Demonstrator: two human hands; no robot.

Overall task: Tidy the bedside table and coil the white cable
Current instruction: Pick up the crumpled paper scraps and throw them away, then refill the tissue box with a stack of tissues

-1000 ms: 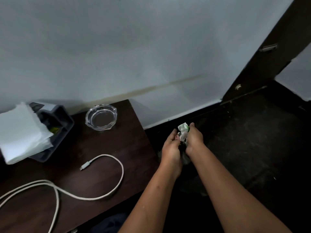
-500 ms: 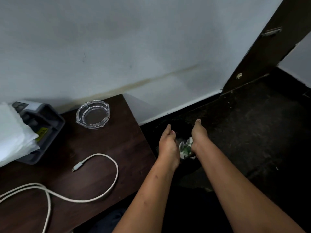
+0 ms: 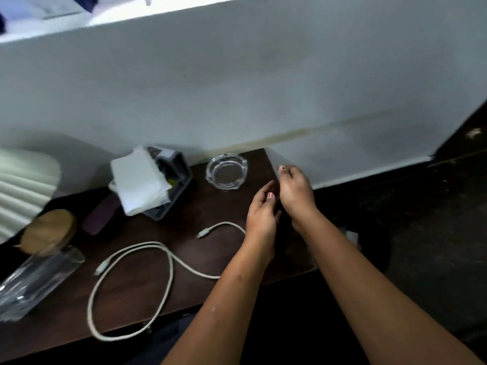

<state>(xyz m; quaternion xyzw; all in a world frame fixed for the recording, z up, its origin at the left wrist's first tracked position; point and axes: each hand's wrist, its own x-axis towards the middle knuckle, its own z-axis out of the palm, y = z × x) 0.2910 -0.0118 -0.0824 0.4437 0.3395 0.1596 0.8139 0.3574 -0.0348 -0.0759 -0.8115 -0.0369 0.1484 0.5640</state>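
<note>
Hands hover empty over the right end of the bedside table [image 3: 126, 306]: our left hand [image 3: 262, 216] open-palmed, our right hand [image 3: 296, 192] loosely curled. White cable [image 3: 168, 262] sprawls uncoiled just left of them, passing under our left wrist.

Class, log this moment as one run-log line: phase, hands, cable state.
phase: hands over table | left hand: open, empty | right hand: open, empty | cable: uncoiled, loose on table
</note>
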